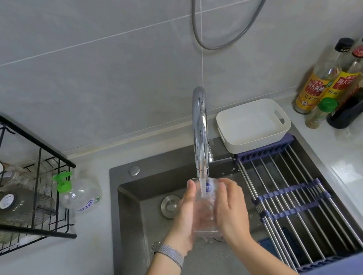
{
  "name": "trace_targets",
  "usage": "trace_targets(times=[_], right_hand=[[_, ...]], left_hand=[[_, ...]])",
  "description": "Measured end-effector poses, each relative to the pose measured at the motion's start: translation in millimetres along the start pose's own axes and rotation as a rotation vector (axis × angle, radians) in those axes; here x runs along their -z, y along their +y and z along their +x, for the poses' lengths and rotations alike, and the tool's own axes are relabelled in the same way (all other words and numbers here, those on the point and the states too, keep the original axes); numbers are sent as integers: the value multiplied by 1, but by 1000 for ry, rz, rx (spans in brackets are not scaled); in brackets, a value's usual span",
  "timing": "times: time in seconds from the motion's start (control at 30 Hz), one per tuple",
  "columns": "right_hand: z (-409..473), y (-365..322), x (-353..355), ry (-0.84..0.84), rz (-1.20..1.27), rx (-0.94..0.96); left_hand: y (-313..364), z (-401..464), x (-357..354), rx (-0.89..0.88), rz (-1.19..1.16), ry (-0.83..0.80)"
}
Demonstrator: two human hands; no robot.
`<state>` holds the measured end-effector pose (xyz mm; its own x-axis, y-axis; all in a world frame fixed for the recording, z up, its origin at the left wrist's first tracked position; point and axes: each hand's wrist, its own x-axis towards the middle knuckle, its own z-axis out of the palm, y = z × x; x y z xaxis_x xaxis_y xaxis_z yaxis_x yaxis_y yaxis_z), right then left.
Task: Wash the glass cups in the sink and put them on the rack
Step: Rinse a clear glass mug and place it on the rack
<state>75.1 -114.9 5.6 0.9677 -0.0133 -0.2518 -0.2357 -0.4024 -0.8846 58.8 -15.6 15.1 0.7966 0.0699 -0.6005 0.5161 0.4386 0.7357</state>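
We hold a glass cup (205, 202) upright under the running tap (199, 131), over the sink (130, 209).

Our left hand (185, 219) and right hand (230, 208) wrap the cup from either side, fingers curled round its wall; its long axis stands near vertical, mouth up toward the spout, base down by our wrists, and water falls straight into it. A small blue label shows on the cup's far wall, its writing too small to read. A grey-strapped watch (168, 252) sits on our left wrist. Across the sink's right half lies a roll-up rack (293, 202) with a white tub (253, 124) at its far end. By the table's left edge stands a black wire rack (13, 181) with a green-pump bottle (78, 191) beside it. At the far right corner, sauce bottles (325, 80) bear yellow and red labels in Chinese characters.
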Motion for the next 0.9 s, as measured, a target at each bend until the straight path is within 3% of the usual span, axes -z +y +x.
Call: trace_targets(times=[0.07, 0.17, 0.3, 0.37, 0.53, 0.77, 0.9], right_hand=[[-6, 3, -6, -81, -69, 23], [-5, 8, -14, -155, 134, -78], [18, 3, -13, -169, 272, -506], [17, -2, -11, -191, 286, -600], [-9, -15, -10, -237, 305, -382], [4, -14, -16, -156, 317, -569], [-8, -18, -15, -199, 315, -389]], left_hand=[[6, -5, -7, -104, 119, 58], [3, -7, -7, -157, 302, 92], [-7, -7, -3, -168, 393, 95], [-8, -6, -1, -155, 366, 89], [-3, -7, -2, -155, 308, 121], [0, -7, 3, -178, 334, 183], [4, -13, 0, -152, 327, 192]])
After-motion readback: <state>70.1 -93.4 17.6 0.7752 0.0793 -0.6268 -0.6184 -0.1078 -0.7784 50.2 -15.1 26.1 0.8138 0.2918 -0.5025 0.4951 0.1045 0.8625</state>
